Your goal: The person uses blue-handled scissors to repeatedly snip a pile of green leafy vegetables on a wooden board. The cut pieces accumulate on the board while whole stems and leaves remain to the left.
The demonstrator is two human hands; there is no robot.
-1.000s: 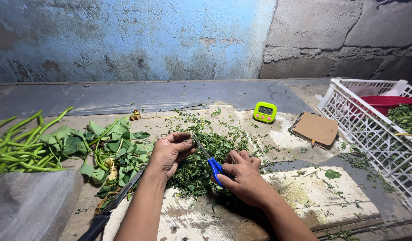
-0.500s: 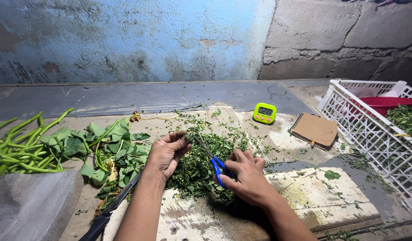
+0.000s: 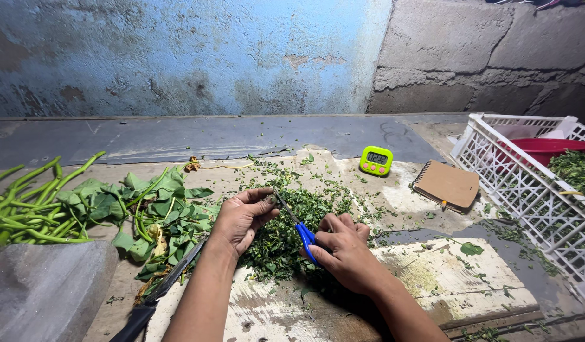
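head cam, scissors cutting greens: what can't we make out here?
- What the left hand pinches at the scissors tips: hidden by its fingers.
- Scissors handles: mostly covered by the right hand.
- Knife handle: cut off by the bottom edge.
- Timer display: too small.
- Red bowl: behind the white crate wall.

Premises: informal home food-preparation area, rough and unfinished.

Back wall of weathered blue plaster, patchy and flaking; bare grey block wall adjoining to its right; low worn work surface directly below the back wall, strewn with chopped greens; whole leaves and green stalks piled toward its left end; small green timer, brown notebook and white plastic crate toward its right end.
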